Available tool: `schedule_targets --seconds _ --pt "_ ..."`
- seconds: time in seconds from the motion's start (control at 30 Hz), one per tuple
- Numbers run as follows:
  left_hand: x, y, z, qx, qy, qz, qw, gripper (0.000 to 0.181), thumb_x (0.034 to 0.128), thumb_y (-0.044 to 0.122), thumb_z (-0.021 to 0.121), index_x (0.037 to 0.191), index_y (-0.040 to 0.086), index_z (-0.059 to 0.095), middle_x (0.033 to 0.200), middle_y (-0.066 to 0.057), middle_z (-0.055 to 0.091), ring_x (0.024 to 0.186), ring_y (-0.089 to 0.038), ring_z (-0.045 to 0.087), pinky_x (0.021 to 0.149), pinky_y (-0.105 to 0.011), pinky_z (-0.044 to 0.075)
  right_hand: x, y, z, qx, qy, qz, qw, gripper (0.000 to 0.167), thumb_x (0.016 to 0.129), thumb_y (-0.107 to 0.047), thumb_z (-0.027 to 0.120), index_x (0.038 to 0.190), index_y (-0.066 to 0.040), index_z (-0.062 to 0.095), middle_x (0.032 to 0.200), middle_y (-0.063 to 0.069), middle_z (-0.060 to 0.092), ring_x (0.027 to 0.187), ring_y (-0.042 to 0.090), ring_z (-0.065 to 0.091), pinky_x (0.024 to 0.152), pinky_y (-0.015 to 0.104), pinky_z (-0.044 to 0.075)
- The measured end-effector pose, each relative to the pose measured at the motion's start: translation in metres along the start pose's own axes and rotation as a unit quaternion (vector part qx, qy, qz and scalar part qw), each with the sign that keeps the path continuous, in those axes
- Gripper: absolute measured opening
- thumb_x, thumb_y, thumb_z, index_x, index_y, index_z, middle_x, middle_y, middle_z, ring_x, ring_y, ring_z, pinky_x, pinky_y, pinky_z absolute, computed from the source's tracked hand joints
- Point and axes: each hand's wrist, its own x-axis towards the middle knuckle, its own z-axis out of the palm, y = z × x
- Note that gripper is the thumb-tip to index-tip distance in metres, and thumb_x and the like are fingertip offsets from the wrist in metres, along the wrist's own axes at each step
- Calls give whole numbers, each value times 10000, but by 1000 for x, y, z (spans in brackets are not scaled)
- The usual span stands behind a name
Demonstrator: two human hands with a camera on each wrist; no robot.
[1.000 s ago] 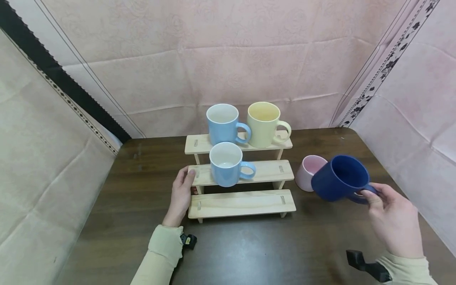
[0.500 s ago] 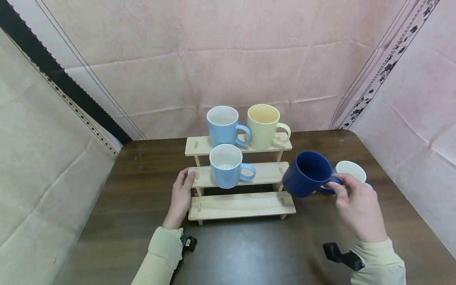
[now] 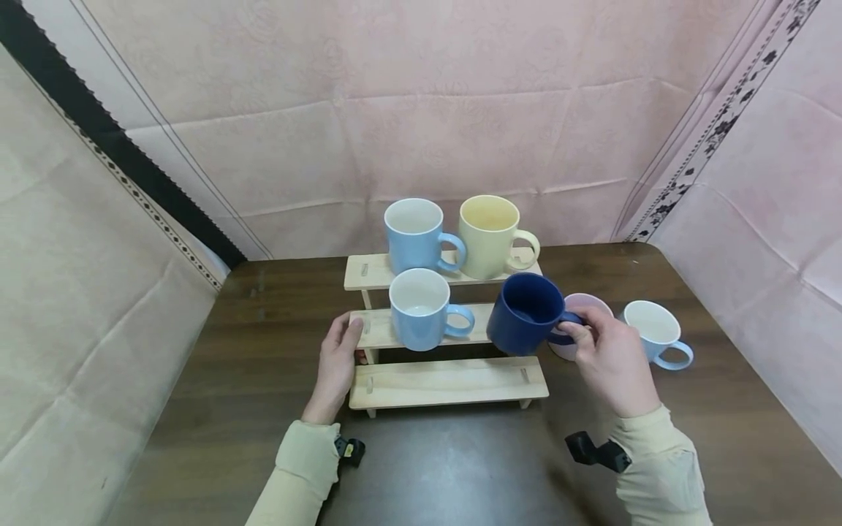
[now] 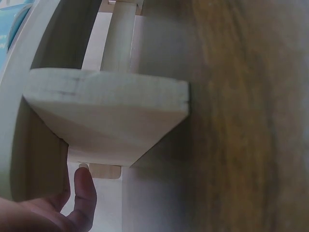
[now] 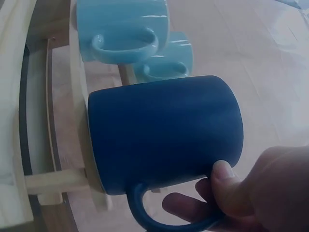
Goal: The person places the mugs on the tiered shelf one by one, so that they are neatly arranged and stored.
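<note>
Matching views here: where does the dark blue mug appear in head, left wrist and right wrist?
Head: the dark blue mug is right of centre, at the right end of the wooden rack, by its middle tier, handle in the right hand.
Left wrist: not in it.
Right wrist: large in the middle, handle toward the bottom.
Shared landmark: the rack, in all three.

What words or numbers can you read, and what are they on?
No readable text anywhere.
Dark blue mug: no writing on the visible sides.
Light blue mug: pale marks in the left wrist view, too blurred.
Black device on the left wrist: pale patch, too small to read.
</note>
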Motion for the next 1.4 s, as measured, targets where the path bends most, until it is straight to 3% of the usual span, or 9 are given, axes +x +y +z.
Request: schedule_targets --seconds 0.6,0.97,1.1,1.2,1.4 --pt "0 0 1 -17 24 75 10000 461 1019 398 486 1349 77 509 995 -124 550 705 -141 508 593 -235 451 9 -2 11 39 -118 61 9999 40 918 -66 667 943 -38 656 941 112 643 683 253 600 562 366 466" --pt "0 1 1 -74 -17 27 10000 456 1023 385 482 1359 77 503 947 -98 540 682 -140 499 590 -243 452 14 -6 15 132 -198 129 9996 89 924 -78 661 976 -9 686 925 133 645 745 268 628 597 384 509" --pt "-1 6 1 -60 -64 -102 9999 438 1032 352 473 1370 74 494 955 -95 543 692 -157 502 600 -259 457 16 -6 17 143 -189 185 9995 100 926 -82 658 982 -8 695 916 130 644 766 263 606 606 387 492" --pt "-7 18 1 35 -101 -137 9998 426 1044 298 458 1380 37 476 953 -99 543 698 -171 504 613 -278 464 17 -7 17 140 -209 216 9995 107 931 -94 652 987 -15 698 903 126 641 783 262 581 608 382 471" --pt "-16 34 2 158 -129 -66 9998 419 1052 255 438 1378 -8 457 970 -114 546 708 -169 502 618 -287 465 19 -9 18 112 -251 266 9993 123 935 -114 653 995 -16 697 882 126 631 792 266 551 593 369 449"
